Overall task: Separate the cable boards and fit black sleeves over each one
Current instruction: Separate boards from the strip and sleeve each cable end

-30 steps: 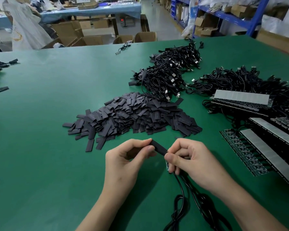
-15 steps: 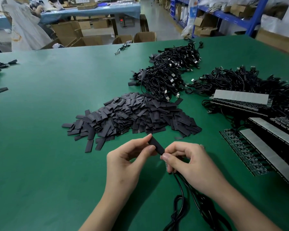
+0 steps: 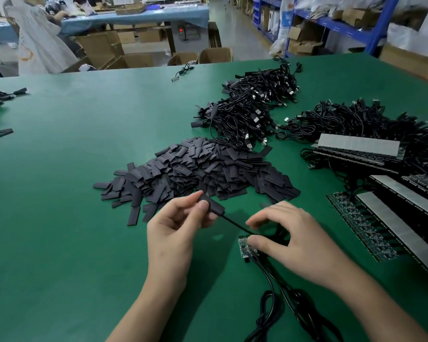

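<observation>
No text is legible; the red lit display [image 3: 181, 30] under the far table [image 3: 139, 17] and the blue label [image 3: 286, 19] beside the shelves [image 3: 336, 23] are too small

Single view, head-worn, wide-angle. It looks forward and down from above the near edge of the green table [image 3: 59, 218], at close working range. The left hand [image 3: 173, 233] and right hand [image 3: 294, 240] sit low and centre, forearms entering from the bottom edge. The table recedes toward the top of frame, and its far edge bows with the lens. Beyond that edge lies the background: blue shelving [image 3: 336, 24] at upper right, cardboard boxes [image 3: 101, 48] at upper centre.
</observation>
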The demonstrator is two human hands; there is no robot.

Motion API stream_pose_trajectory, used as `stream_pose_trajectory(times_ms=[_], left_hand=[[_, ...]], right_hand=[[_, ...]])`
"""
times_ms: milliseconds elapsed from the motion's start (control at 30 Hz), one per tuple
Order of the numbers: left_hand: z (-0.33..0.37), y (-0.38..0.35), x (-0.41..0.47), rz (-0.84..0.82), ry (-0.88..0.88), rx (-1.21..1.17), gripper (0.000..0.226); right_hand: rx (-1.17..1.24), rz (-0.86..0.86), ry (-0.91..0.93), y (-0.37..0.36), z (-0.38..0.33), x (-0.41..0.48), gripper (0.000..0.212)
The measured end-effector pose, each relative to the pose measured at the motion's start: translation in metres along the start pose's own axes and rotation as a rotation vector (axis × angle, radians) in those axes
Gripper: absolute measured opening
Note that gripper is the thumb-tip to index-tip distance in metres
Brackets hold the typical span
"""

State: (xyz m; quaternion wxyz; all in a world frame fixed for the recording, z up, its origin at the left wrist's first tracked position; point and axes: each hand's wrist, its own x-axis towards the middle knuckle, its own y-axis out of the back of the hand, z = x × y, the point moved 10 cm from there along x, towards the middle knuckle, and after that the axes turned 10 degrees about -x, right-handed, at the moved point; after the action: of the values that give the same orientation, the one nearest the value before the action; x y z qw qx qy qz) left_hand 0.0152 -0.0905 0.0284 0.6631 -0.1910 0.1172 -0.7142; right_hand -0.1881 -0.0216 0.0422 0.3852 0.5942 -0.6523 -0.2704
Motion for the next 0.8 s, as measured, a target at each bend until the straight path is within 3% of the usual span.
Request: stream_pose_trajectory(times_ms=[200, 333, 400, 500, 567, 800], left_hand=[[-0.004, 0.015, 0.004, 0.116, 0.043, -0.086, 0.024], [-0.010, 0.007, 0.004, 0.025, 0.080, -0.037, 0.043], [-0.012, -0.003, 0.002, -0.091, 0.050, 0.248, 0.058], [-0.016, -0.034, -0.013, -0.413, -0.136, 0.917, 0.071], [-0.027, -0.047, -0.024, -0.572, -0.202, 1.190, 0.082], [-0.034, -0.055, -0.030, -0.697, -0.173, 1.136, 0.059]], right_hand=[[-0.172, 0.003, 0.082, -0.005, 0.004, 0.001, 0.005], [-0.149, 0.155, 0.037, 0.009, 0.005, 0.001, 0.011], [-0.132, 0.241, -0.011, 0.025, 0.008, 0.001, 0.009], [-0.135, 0.352, -0.035, 0.054, 0.005, 0.012, 0.008], [-0.179, 0.396, -0.028, 0.074, -0.001, 0.035, 0.008], [-0.476, 0.364, -0.108, 0.130, -0.015, 0.188, 0.022]])
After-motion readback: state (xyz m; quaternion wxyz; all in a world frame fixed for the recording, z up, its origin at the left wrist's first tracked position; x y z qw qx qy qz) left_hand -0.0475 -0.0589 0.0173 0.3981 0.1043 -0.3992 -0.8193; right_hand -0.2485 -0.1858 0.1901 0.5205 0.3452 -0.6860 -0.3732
